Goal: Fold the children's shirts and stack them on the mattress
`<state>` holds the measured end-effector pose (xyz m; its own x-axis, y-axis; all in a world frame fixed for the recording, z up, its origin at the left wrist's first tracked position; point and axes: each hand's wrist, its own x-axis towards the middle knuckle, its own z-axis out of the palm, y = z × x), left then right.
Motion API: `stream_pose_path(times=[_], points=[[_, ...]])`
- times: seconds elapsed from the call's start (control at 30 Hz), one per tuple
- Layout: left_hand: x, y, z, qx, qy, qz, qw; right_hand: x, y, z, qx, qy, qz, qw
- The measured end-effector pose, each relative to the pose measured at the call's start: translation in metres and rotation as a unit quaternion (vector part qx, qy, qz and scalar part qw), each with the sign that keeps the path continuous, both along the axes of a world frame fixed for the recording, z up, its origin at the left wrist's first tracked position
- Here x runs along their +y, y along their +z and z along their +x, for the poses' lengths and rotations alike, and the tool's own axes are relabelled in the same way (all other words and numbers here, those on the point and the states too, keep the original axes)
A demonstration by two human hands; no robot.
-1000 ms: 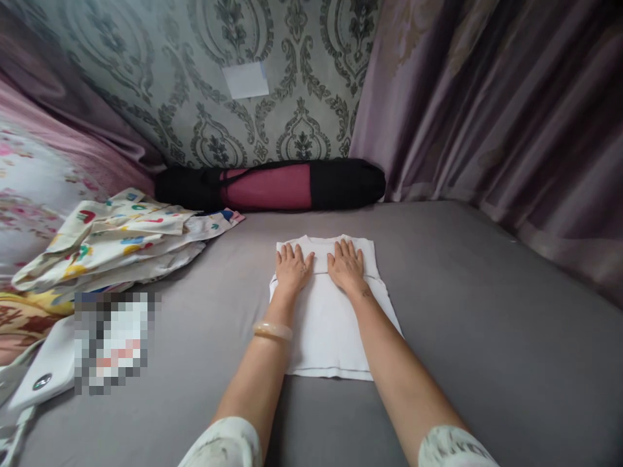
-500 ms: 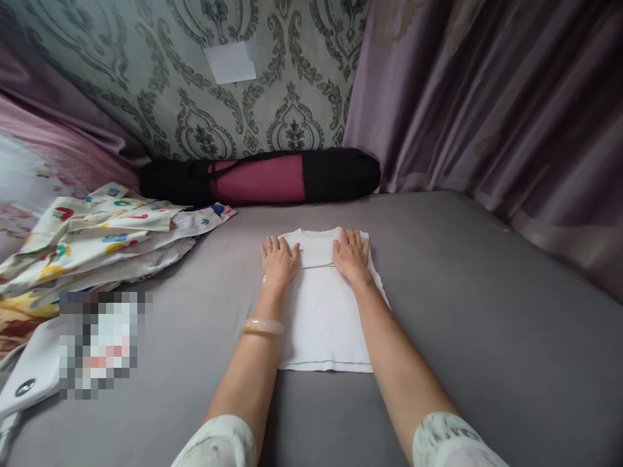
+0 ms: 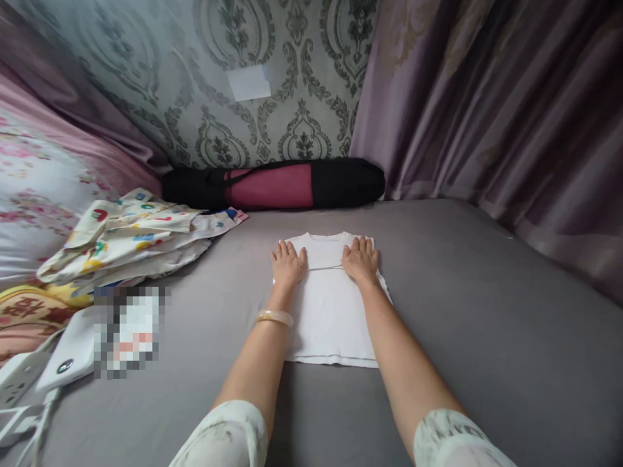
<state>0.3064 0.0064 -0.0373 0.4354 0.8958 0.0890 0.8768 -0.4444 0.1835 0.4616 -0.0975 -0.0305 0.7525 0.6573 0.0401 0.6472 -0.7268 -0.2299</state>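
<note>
A white shirt lies flat on the grey bed sheet, its neckline at the far end and its hem toward me. Across its upper part runs a straight fold edge. My left hand rests palm down with fingers spread on the shirt's upper left side. On the upper right side my right hand presses flat, fingers apart. Neither hand grips the cloth. The areas right under the palms are hidden.
A pile of patterned clothes lies at the left. Nearer me are a white device with a cable, a power strip and a blurred-out item. A black and red long bag lies along the wall, with curtains at the right.
The view has shifted slightly left, so everything sits farther right and the power strip has come into sight. Both hands stay flat on the shirt in nearly the same places.
</note>
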Motion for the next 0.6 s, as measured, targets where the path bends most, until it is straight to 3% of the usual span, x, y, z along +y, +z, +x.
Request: stream_pose_path(times=[0.37,0.47,0.6], points=[[0.014,0.019,0.001,0.042,-0.015,-0.088,0.995,-0.002,0.016,0.009,0.043,0.034,-0.05,0.997],[0.017,0.025,-0.001,0.038,-0.051,-0.049,0.997,-0.006,0.02,0.014,-0.008,0.068,-0.027,0.997],[0.019,0.025,0.006,0.021,-0.165,0.039,0.985,-0.003,0.022,0.014,-0.053,0.157,0.008,0.986]])
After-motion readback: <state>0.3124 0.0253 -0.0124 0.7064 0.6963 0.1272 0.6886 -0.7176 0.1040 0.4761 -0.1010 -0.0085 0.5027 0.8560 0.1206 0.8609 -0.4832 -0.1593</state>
